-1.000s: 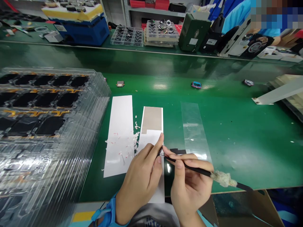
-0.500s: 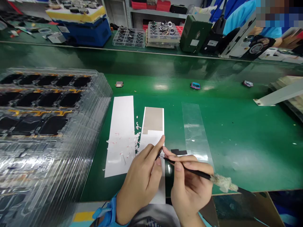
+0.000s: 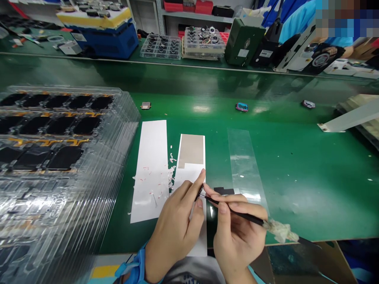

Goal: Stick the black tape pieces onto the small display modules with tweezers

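Note:
In the head view, my left hand (image 3: 179, 221) is closed, with its index finger and thumb on the edges of a small dark flat piece (image 3: 199, 193), mostly hidden by the fingers. My right hand (image 3: 241, 232) grips black tweezers (image 3: 250, 216) like a pen; pale, crumpled wrapping (image 3: 280, 232) covers part of their rear. The tweezer tip meets the dark piece or stops just short of it; I cannot tell which. Beneath both hands lies a white strip (image 3: 199, 246) with a grey-beige sheet (image 3: 192, 149) on its far end.
Left of the hands lies another white strip (image 3: 152, 150), with small scraps (image 3: 171, 173) beside it. Stacked clear trays (image 3: 118, 118) hold black screens at far left. A clear film (image 3: 244, 157) and a black piece (image 3: 224, 191) lie to the right. Small parts, including a blue-faced one (image 3: 242, 107), sit farther back.
Both hands keep nearly the same place and grip. My left thumb has shifted very slightly, and the dark piece seems a little more tilted. The small parts at the back appear slightly farther left.

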Demonstrator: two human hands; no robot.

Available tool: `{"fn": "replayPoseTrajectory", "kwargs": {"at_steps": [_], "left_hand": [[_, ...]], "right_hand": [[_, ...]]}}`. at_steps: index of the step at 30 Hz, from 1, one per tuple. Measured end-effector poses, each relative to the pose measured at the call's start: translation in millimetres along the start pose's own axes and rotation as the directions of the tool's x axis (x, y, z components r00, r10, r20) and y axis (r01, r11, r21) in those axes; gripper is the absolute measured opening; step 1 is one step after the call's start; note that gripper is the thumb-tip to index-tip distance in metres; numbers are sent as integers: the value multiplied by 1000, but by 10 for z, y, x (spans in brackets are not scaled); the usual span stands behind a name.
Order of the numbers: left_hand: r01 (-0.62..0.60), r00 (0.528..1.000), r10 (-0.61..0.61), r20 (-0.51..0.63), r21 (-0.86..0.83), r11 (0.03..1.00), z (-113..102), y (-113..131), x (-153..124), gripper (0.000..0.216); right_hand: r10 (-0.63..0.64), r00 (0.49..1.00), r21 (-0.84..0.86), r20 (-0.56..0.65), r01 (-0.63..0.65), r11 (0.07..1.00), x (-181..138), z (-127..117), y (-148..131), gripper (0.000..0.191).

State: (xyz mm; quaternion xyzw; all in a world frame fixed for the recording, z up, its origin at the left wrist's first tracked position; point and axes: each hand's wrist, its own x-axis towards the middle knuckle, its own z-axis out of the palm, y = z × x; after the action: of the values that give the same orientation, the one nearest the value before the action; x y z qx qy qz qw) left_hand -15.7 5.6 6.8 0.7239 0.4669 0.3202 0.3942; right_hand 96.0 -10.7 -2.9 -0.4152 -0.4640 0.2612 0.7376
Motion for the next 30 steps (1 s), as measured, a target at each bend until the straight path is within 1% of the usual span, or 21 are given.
{"fn": "replayPoseTrajectory", "kwargs": {"at_steps": [5, 10, 19, 23, 30], "left_hand": [[9, 1000, -9, 1, 14, 1000, 5, -14, 1, 60], [4, 1000, -4, 4, -4, 1000, 4, -9, -3, 60], [19, 1000, -18, -13, 48, 999, 2, -25, 2, 52], [-19, 1000, 20, -21, 39, 999, 4, -45, 16, 59], [2, 1000, -2, -12, 51, 999, -1, -25, 7, 63]], "right_hand": [[-1, 1000, -41, -8, 1, 999, 7, -6, 2, 21], [7, 1000, -36, 27, -7, 999, 0, -14, 0, 22], [40, 999, 3, -36, -40, 999, -13, -19, -8, 21], [19, 1000, 8, -16, -19, 1000, -10, -14, -16, 23], [-57, 997, -26, 57, 59, 998, -7, -26, -4, 28]]}}
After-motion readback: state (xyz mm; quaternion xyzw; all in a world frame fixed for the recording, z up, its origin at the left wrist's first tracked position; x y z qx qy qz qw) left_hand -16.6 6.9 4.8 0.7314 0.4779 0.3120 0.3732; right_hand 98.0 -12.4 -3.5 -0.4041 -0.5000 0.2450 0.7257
